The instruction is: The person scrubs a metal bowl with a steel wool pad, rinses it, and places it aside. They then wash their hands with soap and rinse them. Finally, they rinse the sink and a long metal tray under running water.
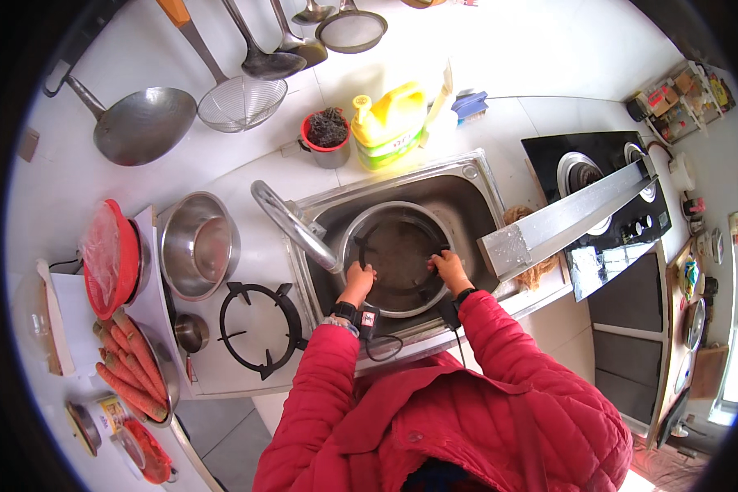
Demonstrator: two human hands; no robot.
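Observation:
A round stainless steel basin [352, 229] of dark, murky water sits in the sink [473, 206]. Partly under the water lies a black pan support ring [364, 245], its prongs showing near both of my hands. My left hand [359, 281] is curled around the ring at the basin's left side. Across from it, my right hand [450, 270] pinches the ring with its fingertips. The lower part of the ring is hard to make out through the water. A second black pan support [224, 320] lies on the counter left of the sink.
The curved faucet [292, 224] reaches over the basin's left rim. A wet, bent metal panel [566, 218] spans from the sink's right edge over the black gas stove [541, 147]. A steel bowl [169, 246] and a bowl of carrots [132, 363] stand left. A yellow jug [387, 123] stands behind.

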